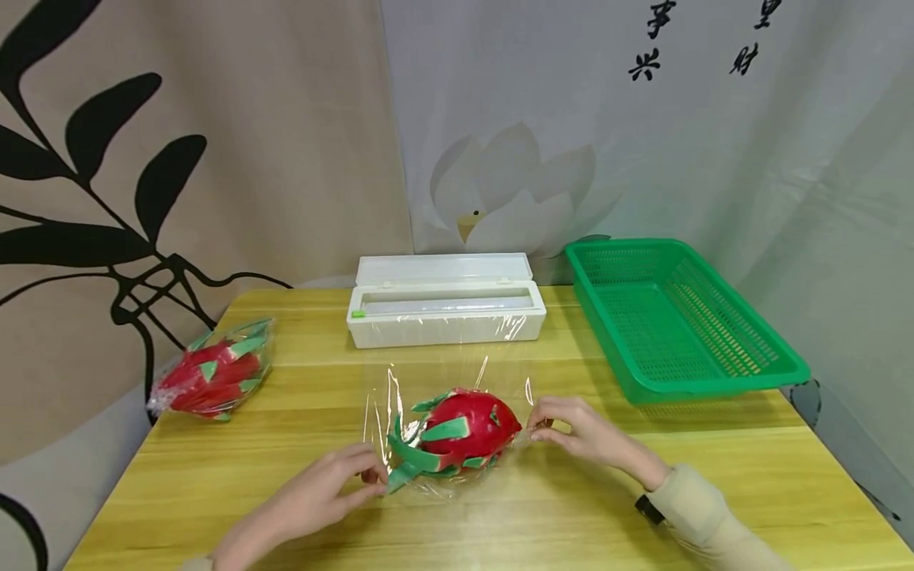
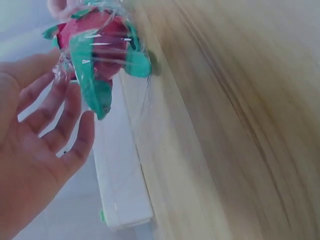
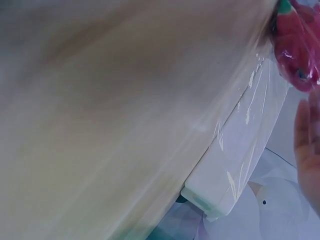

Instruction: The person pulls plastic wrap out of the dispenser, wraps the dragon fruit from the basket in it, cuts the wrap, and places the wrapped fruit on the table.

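A red dragon fruit [image 1: 474, 422] with green scales lies on its side in the middle of the table, its tip toward the right. Clear plastic wrap [image 1: 377, 412] covers it and spreads flat behind it. At the leafy left end, my left hand [image 1: 332, 488] pinches the wrap between thumb and fingers. My right hand [image 1: 585, 432] pinches gathered wrap beside the fruit's tip. The left wrist view shows wrap drawn tight over the green scales [image 2: 85, 65], with the other left fingers [image 2: 60, 127] spread loosely. Only part of the right hand [image 3: 309, 150] appears in the right wrist view.
Behind the fruit stands a white wrap dispenser box [image 1: 446, 329] with its lid raised and a roll inside. A second dragon fruit [image 1: 217, 373], wrapped in plastic, lies at the left table edge. A green plastic basket [image 1: 721, 388] sits at the back right of the wooden table [image 1: 286, 444].
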